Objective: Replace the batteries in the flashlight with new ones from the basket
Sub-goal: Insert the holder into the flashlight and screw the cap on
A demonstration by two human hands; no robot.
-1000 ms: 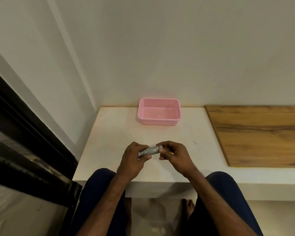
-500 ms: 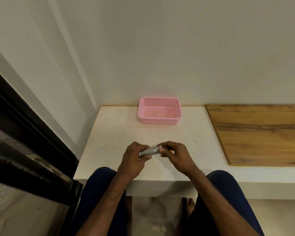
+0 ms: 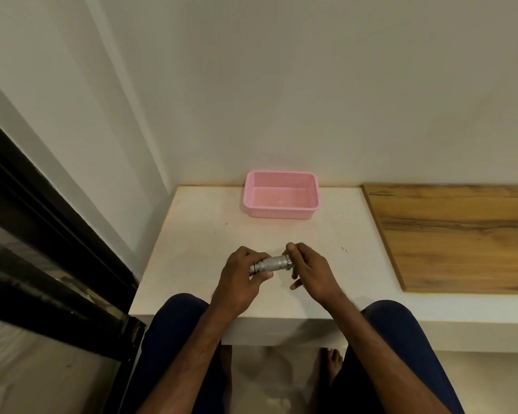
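Observation:
A small silver flashlight [image 3: 274, 263] with a knurled body lies level between my hands, just above the white table [image 3: 198, 246]. My left hand [image 3: 241, 280] is wrapped around its left end. My right hand [image 3: 310, 270] pinches its right end with thumb and forefinger, the other fingers spread loose. Whatever my right fingers hold at that end is hidden. The pink plastic basket [image 3: 253, 201] stands at the back of the table against the wall, and I see no batteries inside it.
A wooden board [image 3: 461, 234] covers the table surface to the right. A black frame [image 3: 42, 240] runs along the left. White walls meet at the back left corner. My knees sit under the table's front edge.
The orange bit seen at my right fingertips earlier is out of sight now. My right fingers have shifted on the flashlight's right end. The left hand has held still.

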